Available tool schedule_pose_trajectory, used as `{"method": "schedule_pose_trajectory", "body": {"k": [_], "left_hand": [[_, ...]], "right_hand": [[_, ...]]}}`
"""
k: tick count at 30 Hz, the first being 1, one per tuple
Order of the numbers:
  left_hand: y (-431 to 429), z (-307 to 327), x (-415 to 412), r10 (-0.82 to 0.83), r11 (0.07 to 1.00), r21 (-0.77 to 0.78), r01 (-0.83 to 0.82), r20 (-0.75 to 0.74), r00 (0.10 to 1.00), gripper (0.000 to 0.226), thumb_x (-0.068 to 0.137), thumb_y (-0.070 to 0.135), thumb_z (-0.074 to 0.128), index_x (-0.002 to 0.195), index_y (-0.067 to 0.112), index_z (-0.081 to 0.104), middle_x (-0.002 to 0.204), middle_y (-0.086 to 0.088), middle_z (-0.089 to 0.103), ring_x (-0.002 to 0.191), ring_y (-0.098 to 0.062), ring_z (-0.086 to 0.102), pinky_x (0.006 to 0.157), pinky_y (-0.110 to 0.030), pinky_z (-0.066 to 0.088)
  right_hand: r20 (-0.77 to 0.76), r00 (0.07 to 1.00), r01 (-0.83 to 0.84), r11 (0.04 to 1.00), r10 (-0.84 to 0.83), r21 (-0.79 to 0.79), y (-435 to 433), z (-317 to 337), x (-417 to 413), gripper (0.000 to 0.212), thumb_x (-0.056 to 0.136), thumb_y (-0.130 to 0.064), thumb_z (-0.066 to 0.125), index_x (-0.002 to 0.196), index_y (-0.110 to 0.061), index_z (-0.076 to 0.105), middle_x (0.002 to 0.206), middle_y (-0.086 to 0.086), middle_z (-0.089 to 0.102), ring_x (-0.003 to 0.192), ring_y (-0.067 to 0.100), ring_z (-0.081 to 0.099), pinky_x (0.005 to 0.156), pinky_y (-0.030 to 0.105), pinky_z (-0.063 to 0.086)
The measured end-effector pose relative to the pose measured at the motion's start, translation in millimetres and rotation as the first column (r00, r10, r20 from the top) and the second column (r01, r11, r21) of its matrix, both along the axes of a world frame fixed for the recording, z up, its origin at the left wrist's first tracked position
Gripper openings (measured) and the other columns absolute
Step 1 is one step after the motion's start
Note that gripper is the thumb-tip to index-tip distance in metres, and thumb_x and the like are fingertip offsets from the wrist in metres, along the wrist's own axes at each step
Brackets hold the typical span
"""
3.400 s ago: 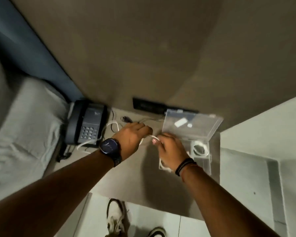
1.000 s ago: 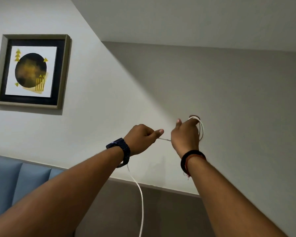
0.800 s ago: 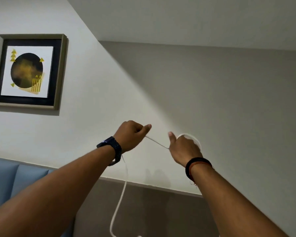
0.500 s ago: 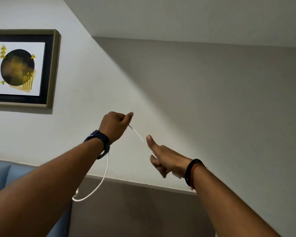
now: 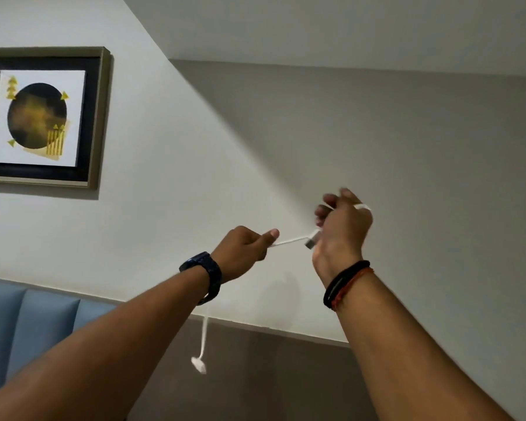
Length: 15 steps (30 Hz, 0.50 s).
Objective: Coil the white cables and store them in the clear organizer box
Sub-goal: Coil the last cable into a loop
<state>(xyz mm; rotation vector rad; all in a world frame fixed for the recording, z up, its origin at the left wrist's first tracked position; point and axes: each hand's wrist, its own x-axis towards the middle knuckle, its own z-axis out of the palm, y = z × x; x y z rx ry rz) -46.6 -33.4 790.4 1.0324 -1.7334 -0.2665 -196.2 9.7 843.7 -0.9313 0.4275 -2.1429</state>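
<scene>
Both my hands are raised in front of the wall with a white cable (image 5: 289,240) between them. My left hand (image 5: 243,252) pinches the cable, and a short taut stretch runs from it to my right hand (image 5: 340,229). Loops of the cable are wound around my right hand's fingers, showing at its top right. A metal plug end sits by my right palm. The cable's free end (image 5: 198,364) hangs below my left wrist, ending in a white plug. The clear organizer box is out of view.
A framed picture (image 5: 44,117) hangs on the white wall at the upper left. A blue padded headboard (image 5: 34,323) is at the lower left. A grey-brown panel (image 5: 271,375) covers the lower wall behind my arms.
The view swung up from the table to the wall. My right hand has wound more cable around its fingers, and the hanging tail below my left wrist has grown much shorter.
</scene>
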Motion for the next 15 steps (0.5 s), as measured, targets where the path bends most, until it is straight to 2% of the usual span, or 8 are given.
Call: {"method": "schedule_pose_trajectory", "body": {"k": [3, 5, 6, 7, 10, 11, 13, 15], "left_hand": [[-0.4, -2.4, 2.6, 0.017, 1.000, -0.005, -0.016, 0.050, 0.999, 0.065, 0.090, 0.051, 0.051, 0.038, 0.019, 0.026, 0.033, 0.010, 0.026, 0.033, -0.009, 0.017, 0.036, -0.013, 0.022], [-1.0, -0.8, 10.9, 0.071, 0.997, -0.046, -0.069, 0.040, 0.997, 0.064, 0.089, 0.049, 0.053, 0.038, 0.019, 0.027, 0.030, 0.010, 0.027, 0.032, -0.008, 0.018, 0.035, -0.013, 0.023], [-1.1, 0.8, 15.8, 0.098, 0.992, -0.077, -0.095, 0.033, 0.995, 0.064, 0.089, 0.048, 0.054, 0.038, 0.018, 0.029, 0.031, 0.010, 0.026, 0.032, -0.009, 0.019, 0.034, -0.013, 0.023], [-1.1, 3.5, 20.4, 0.127, 0.986, -0.114, -0.123, 0.030, 0.991, 0.063, 0.089, 0.047, 0.055, 0.039, 0.016, 0.030, 0.034, 0.010, 0.026, 0.033, -0.009, 0.019, 0.035, -0.014, 0.022], [-3.0, 13.3, 30.1, 0.224, 0.953, -0.211, -0.217, 0.007, 0.975, 0.061, 0.089, 0.047, 0.055, 0.045, 0.010, 0.036, 0.044, -0.005, 0.029, 0.039, -0.015, 0.020, 0.038, -0.019, 0.021], [-3.8, 16.4, 32.3, 0.245, 0.944, -0.225, -0.240, -0.006, 0.970, 0.060, 0.089, 0.046, 0.055, 0.045, 0.010, 0.033, 0.046, -0.005, 0.027, 0.040, -0.015, 0.020, 0.040, -0.022, 0.021], [-5.0, 22.3, 36.7, 0.280, 0.931, -0.239, -0.275, -0.017, 0.960, 0.060, 0.090, 0.044, 0.054, 0.045, 0.015, 0.025, 0.045, -0.003, 0.023, 0.041, -0.016, 0.017, 0.045, -0.026, 0.020], [-6.8, 26.0, 42.2, 0.323, 0.916, -0.240, -0.323, -0.038, 0.946, 0.060, 0.090, 0.042, 0.054, 0.046, 0.016, 0.023, 0.045, -0.001, 0.021, 0.042, -0.017, 0.017, 0.047, -0.027, 0.019]], "right_hand": [[0.014, 0.920, 0.388, 0.918, -0.391, 0.083, -18.5, -5.7, -15.2, 0.021, 0.085, 0.002, 0.032, 0.095, -0.011, 0.046, 0.083, 0.013, 0.065, 0.065, 0.024, 0.060, 0.059, 0.027, 0.047], [-0.194, 0.830, 0.540, 0.841, -0.523, 0.039, -28.3, -14.1, -23.3, 0.024, 0.081, 0.004, 0.035, 0.096, -0.013, 0.044, 0.090, 0.013, 0.066, 0.078, 0.027, 0.062, 0.066, 0.028, 0.047], [-0.365, 0.743, 0.599, 0.801, -0.561, -0.010, -32.9, -20.1, -26.5, 0.025, 0.080, 0.004, 0.038, 0.098, -0.013, 0.046, 0.089, 0.009, 0.065, 0.080, 0.027, 0.062, 0.066, 0.027, 0.044], [-0.558, 0.589, 0.659, 0.747, -0.585, -0.087, -37.7, -26.8, -28.6, 0.025, 0.080, 0.003, 0.041, 0.099, -0.011, 0.050, 0.085, 0.005, 0.063, 0.079, 0.027, 0.062, 0.066, 0.027, 0.043], [-0.916, 0.006, 0.664, 0.687, -0.401, -0.296, -39.2, -48.1, -25.9, 0.016, 0.089, -0.014, 0.043, 0.089, -0.006, 0.057, 0.075, 0.004, 0.061, 0.069, 0.028, 0.056, 0.064, 0.031, 0.046], [-0.943, -0.108, 0.636, 0.707, -0.316, -0.310, -36.4, -53.9, -22.3, 0.033, 0.094, -0.031, 0.038, 0.079, -0.007, 0.056, 0.077, 0.008, 0.064, 0.068, 0.029, 0.057, 0.063, 0.031, 0.046], [-0.958, -0.209, 0.567, 0.775, -0.194, -0.281, -29.8, -59.9, -15.3, 0.068, 0.091, -0.064, 0.019, 0.060, -0.012, 0.052, 0.068, 0.007, 0.064, 0.058, 0.024, 0.054, 0.057, 0.031, 0.041], [-0.986, -0.167, 0.418, 0.905, -0.016, -0.085, -18.5, -58.9, -6.6, 0.084, 0.077, -0.082, 0.010, 0.052, -0.014, 0.053, 0.052, 0.000, 0.055, 0.047, 0.017, 0.047, 0.055, 0.030, 0.038]]}}
